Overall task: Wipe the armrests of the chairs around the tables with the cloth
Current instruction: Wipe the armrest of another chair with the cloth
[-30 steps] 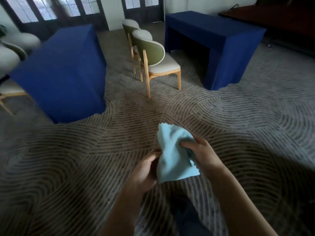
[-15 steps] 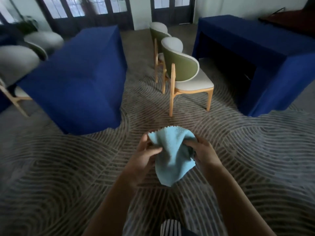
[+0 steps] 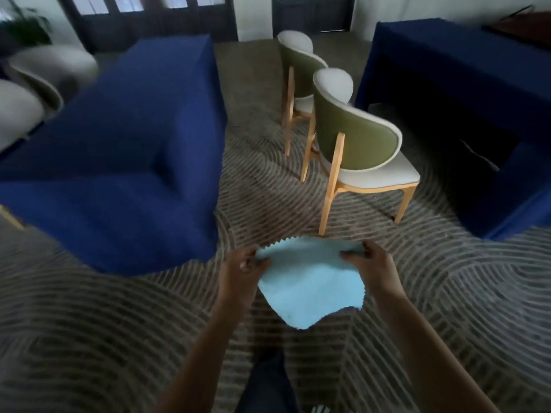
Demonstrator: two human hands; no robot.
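A light blue cloth (image 3: pixel 310 281) hangs spread out between my hands in front of me. My left hand (image 3: pixel 243 271) pinches its upper left corner and my right hand (image 3: pixel 369 262) pinches its upper right corner. Just beyond the cloth stands a green-backed chair (image 3: pixel 354 141) with a cream seat and light wooden legs, facing right toward a blue-draped table (image 3: pixel 465 70). A second chair of the same kind (image 3: pixel 298 70) stands behind it.
Another blue-draped table (image 3: pixel 125 138) fills the left side, with pale chairs (image 3: pixel 35 79) beyond its far left edge. Patterned carpet (image 3: pixel 89 323) covers the floor. Dark doors (image 3: pixel 310 13) and windows line the back wall.
The view has moved closer to the nearest chair. My hands have pulled the bunched cloth apart, so it now hangs spread flat between them.
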